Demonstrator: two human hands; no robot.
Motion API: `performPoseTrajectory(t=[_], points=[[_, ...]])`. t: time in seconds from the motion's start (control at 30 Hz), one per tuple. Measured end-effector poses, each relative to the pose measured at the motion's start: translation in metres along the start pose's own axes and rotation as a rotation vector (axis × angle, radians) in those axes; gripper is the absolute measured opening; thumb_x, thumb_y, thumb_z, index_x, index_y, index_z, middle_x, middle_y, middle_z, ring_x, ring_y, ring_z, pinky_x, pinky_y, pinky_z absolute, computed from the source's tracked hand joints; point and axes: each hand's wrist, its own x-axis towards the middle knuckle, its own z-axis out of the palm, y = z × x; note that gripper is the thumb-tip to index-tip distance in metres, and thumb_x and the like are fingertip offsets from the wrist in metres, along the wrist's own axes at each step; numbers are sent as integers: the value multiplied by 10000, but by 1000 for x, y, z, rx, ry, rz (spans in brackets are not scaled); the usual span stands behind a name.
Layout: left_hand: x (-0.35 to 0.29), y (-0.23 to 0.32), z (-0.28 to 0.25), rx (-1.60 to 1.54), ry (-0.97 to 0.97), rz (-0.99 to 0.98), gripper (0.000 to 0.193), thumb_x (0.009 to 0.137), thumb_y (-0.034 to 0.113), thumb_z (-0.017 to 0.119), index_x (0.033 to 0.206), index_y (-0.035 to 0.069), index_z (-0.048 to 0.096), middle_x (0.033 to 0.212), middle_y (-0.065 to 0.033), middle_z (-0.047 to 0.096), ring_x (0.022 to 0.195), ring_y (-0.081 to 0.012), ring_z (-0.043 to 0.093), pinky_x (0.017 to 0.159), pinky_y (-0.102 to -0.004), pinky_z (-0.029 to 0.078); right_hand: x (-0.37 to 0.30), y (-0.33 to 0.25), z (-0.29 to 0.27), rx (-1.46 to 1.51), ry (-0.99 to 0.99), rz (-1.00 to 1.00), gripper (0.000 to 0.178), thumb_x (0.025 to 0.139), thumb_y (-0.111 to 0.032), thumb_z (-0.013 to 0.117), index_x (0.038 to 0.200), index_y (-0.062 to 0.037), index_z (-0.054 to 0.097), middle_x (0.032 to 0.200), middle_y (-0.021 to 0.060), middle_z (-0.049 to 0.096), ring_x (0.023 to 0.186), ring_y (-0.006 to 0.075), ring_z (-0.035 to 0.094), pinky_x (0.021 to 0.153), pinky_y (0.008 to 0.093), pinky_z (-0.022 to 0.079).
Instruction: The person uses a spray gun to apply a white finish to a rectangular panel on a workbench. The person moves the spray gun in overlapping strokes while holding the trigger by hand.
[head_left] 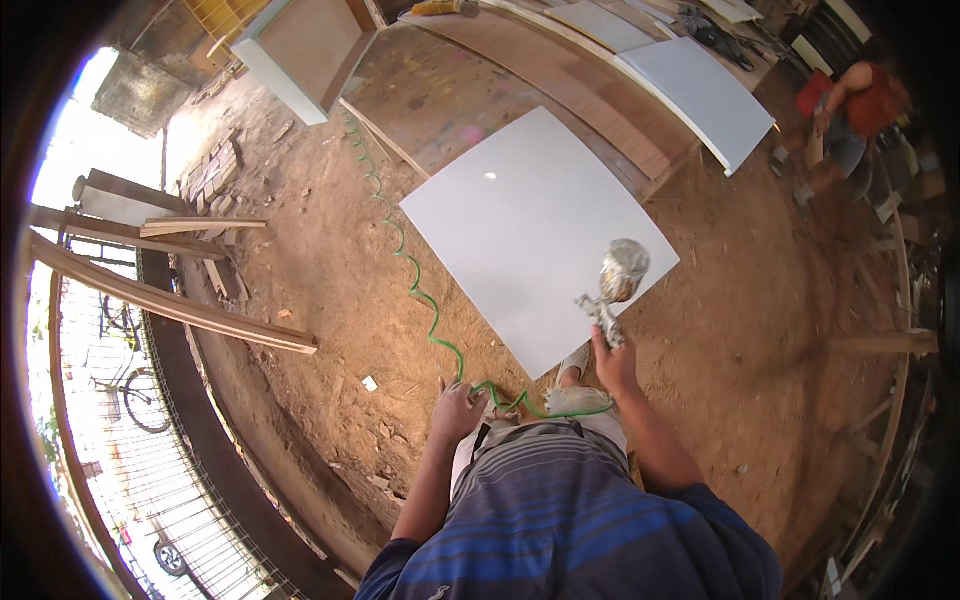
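A silvery, paint-smeared spray gun point(612, 290) is in my right hand point(615, 365), whose fingers are wrapped round its grip. The gun's cup hangs over the right corner of a large white panel point(530, 230), which lies flat before me with a glossy spot of light on it. My left hand point(460, 410) is closed round a coiled green air hose point(432, 318) near my left thigh. From there the hose crosses my lap toward my right side, and its other part winds away over the dirt floor to the far workbench.
A wooden workbench point(430, 95) stands beyond the panel, with another white panel point(700, 95) at its right. An open box-like frame point(300, 55) is at the far left. Wooden beams point(180, 295) jut in from the left. Another person point(860, 110) works at the far right.
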Motion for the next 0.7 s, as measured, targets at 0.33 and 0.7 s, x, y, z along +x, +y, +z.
performPoseTrajectory(t=[0.33, 0.7], points=[[-17, -34, -18, 32, -57, -6, 398, 931, 360, 735, 795, -4, 652, 871, -224, 706, 953, -448, 673, 1178, -583, 368, -88, -21, 49, -247, -305, -214, 411, 1037, -316, 700, 1383, -96, 667, 825, 83, 706, 791, 164, 711, 747, 354, 579], [-2, -11, -16, 40, -72, -66, 408, 934, 376, 733, 813, -9, 667, 910, -233, 709, 949, -443, 677, 1166, -559, 382, -16, -17, 10, -8, 7, 98, 352, 1056, -310, 654, 1254, -20, 687, 837, 127, 717, 754, 199, 670, 708, 400, 533]])
